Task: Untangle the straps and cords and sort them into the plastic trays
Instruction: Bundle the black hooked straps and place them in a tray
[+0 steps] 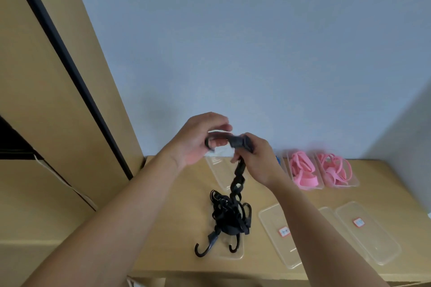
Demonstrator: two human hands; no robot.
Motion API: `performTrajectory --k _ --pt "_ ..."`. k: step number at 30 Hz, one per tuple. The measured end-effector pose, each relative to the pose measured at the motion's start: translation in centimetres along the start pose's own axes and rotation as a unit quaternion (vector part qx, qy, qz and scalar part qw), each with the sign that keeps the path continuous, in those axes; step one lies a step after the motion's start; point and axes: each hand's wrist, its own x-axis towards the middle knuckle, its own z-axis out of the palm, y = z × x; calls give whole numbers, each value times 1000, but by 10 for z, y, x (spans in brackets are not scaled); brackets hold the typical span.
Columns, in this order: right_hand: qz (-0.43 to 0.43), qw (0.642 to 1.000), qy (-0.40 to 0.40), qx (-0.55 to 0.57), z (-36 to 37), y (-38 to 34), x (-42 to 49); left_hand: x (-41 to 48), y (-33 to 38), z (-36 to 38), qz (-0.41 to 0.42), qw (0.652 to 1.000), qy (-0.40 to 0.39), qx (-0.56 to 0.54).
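Above tan table [177, 196] | left hand [194, 141], right hand [257, 158]: fingers [218, 124] grasp twisted black strap [240, 171] | hooked tangle [229, 215] below

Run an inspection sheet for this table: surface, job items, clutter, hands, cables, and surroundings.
Surface: tan table, no spills seen.
Job's things: black tangle with hooks lies partly on a clear tray; a twisted strap rises from it; two far trays hold pink straps; two labelled trays look empty.
Clutter: small blue item beside the far trays, unclear.
Hands: left hand and right hand grip the strap's top, above the table.
Cables: white cord on left cabinet.
Surroundings: blue-grey wall; wooden panels left.
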Motion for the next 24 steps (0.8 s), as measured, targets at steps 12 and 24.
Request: performTrajectory --k 12,24 --pt "-36 993 -38 -104 -13 -37 21 -10 11 -6 -63 972 -100 201" --pt "-29 993 -73 -85 -28 -55 38 0 45 1 -80 957 -164 225"
